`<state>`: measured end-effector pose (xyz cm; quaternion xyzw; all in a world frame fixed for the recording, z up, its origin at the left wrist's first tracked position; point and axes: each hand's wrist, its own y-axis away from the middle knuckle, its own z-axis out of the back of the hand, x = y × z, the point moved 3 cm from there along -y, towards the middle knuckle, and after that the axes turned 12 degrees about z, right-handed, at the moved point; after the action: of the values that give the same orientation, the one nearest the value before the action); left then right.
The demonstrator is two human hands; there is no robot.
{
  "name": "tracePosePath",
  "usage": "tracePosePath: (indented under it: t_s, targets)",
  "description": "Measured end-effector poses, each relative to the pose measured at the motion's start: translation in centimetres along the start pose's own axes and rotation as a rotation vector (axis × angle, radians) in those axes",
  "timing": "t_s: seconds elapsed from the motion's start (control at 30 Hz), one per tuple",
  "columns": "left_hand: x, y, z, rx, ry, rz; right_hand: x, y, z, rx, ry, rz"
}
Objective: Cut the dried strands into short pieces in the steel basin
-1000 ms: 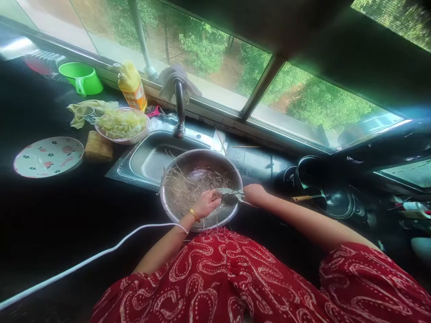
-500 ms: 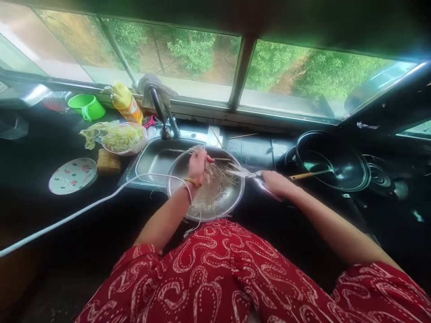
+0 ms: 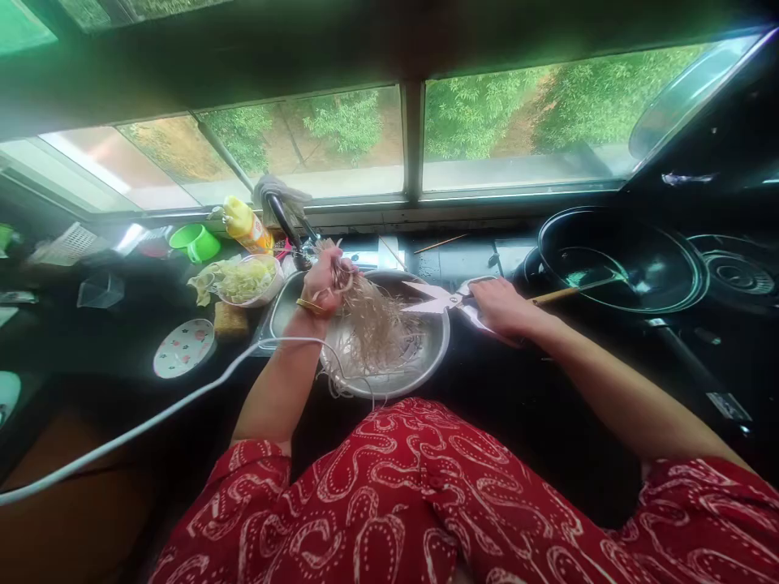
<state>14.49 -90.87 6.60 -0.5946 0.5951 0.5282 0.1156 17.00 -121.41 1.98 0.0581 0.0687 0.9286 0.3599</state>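
Note:
My left hand is closed around a bunch of thin, translucent noodles. The strands hang from my fist into a round metal basin, and some droop over its near left rim. In my right hand is a pair of scissors, gripped by the handles. The blades are spread and point left, their tips at the right side of the hanging noodles. The basin sits over the right part of the sink. A white cable passes across my left forearm.
Left of the sink stand a bowl of shredded cabbage, a sponge, a floral plate, a green mug and a yellow bottle. The faucet rises behind. At right, a black wok holds a wooden-handled utensil.
My left hand has lifted the noodles up and to the left, so more strands hang down. The scissors have risen slightly and their blades are spread wider. The camera view has shifted.

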Motion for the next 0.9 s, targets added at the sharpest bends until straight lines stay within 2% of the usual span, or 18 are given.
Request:
tracePosePath:
  t_s: [0.1, 0.2, 0.3, 0.57, 0.7, 0.8, 0.9]
  targets:
    - [0.5, -0.1, -0.4, 0.158, -0.006, 0.119, -0.5, -1.7, 0.7, -0.028, 0.008, 0.063]
    - [1.2, -0.5, -0.8, 0.314, -0.024, 0.156, -0.6, -3.4, 1.0, 0.014, 0.019, 0.122]
    - [1.9, -0.8, -1.0, 0.400, -0.061, 0.162, -0.4, -4.5, 0.8, 0.075, -0.002, 0.174]
    - [2.9, -1.8, -0.7, 0.395, -0.079, 0.137, 1.3, -5.2, -0.4, 0.089, 0.030, 0.262]
    - [1.8, -2.3, -0.8, 0.364, -0.072, 0.083, 2.4, -5.8, -3.6, 0.111, 0.136, 0.297]
    - [0.9, -2.7, -1.0, 0.315, -0.060, 0.045, 2.7, -5.8, -6.6, 0.177, 0.176, 0.295]
    - [1.1, -3.8, -0.7, 0.262, -0.043, 0.045, 2.5, -5.5, -7.8, 0.215, 0.202, 0.269]
